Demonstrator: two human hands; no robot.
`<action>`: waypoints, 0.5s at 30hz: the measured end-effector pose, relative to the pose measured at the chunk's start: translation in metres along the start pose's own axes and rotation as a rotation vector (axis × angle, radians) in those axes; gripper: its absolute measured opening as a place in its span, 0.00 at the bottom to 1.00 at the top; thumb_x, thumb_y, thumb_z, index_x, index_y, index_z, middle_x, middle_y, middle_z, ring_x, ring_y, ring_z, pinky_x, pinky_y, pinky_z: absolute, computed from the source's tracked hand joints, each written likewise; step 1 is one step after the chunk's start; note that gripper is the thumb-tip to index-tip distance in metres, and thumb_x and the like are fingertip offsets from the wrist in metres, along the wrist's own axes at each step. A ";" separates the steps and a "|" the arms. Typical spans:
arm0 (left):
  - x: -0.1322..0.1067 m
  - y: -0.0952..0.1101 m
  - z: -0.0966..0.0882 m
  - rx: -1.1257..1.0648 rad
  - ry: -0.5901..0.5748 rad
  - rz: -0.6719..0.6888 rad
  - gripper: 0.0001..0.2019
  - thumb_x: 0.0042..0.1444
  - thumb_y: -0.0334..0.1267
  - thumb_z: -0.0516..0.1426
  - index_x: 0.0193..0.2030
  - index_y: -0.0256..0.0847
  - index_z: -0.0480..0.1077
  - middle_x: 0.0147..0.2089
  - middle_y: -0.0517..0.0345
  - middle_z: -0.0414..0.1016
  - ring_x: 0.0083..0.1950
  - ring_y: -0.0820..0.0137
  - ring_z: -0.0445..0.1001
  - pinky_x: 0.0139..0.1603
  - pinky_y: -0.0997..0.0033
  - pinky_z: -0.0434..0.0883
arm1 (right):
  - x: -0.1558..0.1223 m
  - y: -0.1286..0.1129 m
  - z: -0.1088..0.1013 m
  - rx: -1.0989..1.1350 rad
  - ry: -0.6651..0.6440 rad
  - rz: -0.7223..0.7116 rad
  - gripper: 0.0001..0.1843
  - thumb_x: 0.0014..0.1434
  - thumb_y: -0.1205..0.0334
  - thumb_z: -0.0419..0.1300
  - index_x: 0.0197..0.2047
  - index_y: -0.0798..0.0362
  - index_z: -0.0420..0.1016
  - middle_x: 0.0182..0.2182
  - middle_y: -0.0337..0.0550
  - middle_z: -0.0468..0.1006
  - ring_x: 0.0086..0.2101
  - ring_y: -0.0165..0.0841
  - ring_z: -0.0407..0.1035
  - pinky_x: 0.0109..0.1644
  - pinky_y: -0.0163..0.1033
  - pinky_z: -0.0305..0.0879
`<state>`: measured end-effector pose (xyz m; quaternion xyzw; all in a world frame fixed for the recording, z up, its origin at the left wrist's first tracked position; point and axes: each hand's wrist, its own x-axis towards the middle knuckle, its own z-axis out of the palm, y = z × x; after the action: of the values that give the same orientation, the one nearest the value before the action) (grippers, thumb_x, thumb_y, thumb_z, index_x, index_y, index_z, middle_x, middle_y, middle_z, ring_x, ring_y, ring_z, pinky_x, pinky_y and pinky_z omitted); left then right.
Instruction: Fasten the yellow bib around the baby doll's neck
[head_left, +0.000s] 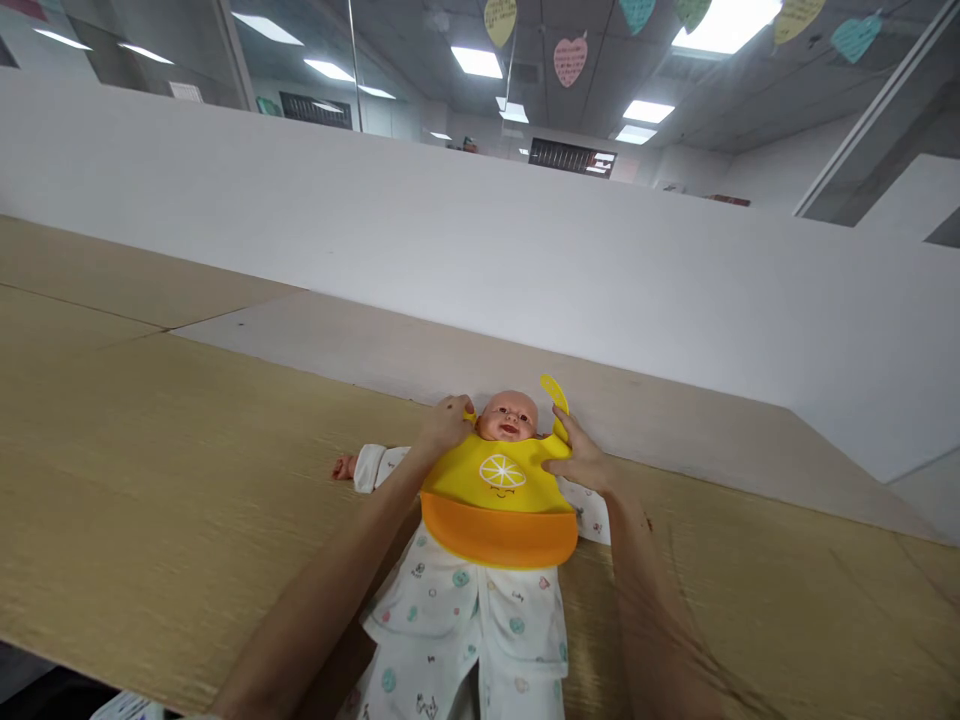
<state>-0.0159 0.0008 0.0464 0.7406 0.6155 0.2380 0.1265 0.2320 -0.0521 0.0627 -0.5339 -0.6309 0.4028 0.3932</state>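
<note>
A baby doll (509,414) in white printed clothes lies on its back on the table. Over its chest is a yellow bib (469,470) with a white lemon print and an orange pocket along the bottom. My left hand (448,422) is closed on one neck strap of the bib, beside the doll's head. On the other side, my right hand (583,455) grips the base of the second strap, whose yellow end stands up free past my fingers. The doll's neck is hidden under the bib.
A wooden table (150,480) spreads to both sides of the doll. Behind it rises a low white wall (450,240) with glass above. Paper hearts (570,62) hang at the glass. Papers (127,708) show below the table's near left edge.
</note>
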 end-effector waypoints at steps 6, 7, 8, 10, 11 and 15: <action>0.001 -0.002 0.001 -0.005 -0.004 -0.002 0.13 0.50 0.26 0.49 0.40 0.40 0.70 0.47 0.52 0.75 0.50 0.65 0.70 0.52 0.68 0.65 | 0.005 0.011 0.006 0.144 0.106 0.192 0.40 0.40 0.68 0.60 0.59 0.51 0.59 0.43 0.45 0.72 0.33 0.31 0.69 0.31 0.33 0.65; 0.002 -0.003 0.002 -0.005 -0.004 0.000 0.14 0.50 0.26 0.49 0.40 0.40 0.70 0.47 0.52 0.75 0.50 0.65 0.70 0.52 0.68 0.65 | 0.004 0.010 0.006 0.187 0.107 0.223 0.38 0.40 0.69 0.60 0.57 0.52 0.61 0.38 0.43 0.73 0.29 0.29 0.67 0.28 0.32 0.63; 0.003 -0.004 0.002 -0.007 -0.001 0.001 0.14 0.50 0.26 0.49 0.40 0.40 0.70 0.47 0.52 0.75 0.50 0.65 0.71 0.52 0.68 0.65 | 0.004 0.009 0.007 0.218 0.097 0.239 0.34 0.40 0.69 0.59 0.54 0.53 0.63 0.33 0.40 0.73 0.27 0.28 0.66 0.26 0.31 0.61; 0.004 -0.005 0.003 -0.018 0.012 -0.001 0.14 0.49 0.26 0.49 0.39 0.40 0.70 0.47 0.53 0.76 0.50 0.64 0.71 0.52 0.68 0.65 | 0.002 0.005 0.007 0.248 0.056 0.240 0.25 0.39 0.69 0.59 0.45 0.54 0.67 0.29 0.37 0.72 0.25 0.26 0.64 0.23 0.29 0.58; 0.004 -0.005 0.004 -0.028 0.018 -0.001 0.14 0.48 0.26 0.49 0.39 0.40 0.71 0.46 0.52 0.76 0.50 0.64 0.71 0.52 0.67 0.65 | 0.001 0.003 0.007 0.253 0.035 0.237 0.22 0.39 0.69 0.58 0.41 0.54 0.69 0.29 0.37 0.73 0.25 0.26 0.65 0.23 0.28 0.58; 0.004 -0.006 0.004 -0.078 0.026 -0.011 0.14 0.47 0.25 0.50 0.38 0.40 0.71 0.46 0.52 0.76 0.50 0.64 0.71 0.52 0.68 0.65 | -0.004 -0.002 0.008 0.254 -0.042 0.223 0.21 0.37 0.71 0.57 0.38 0.54 0.72 0.32 0.38 0.74 0.28 0.27 0.67 0.24 0.28 0.62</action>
<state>-0.0182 0.0063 0.0411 0.7285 0.6114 0.2708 0.1485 0.2244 -0.0570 0.0616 -0.5381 -0.5201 0.5314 0.3970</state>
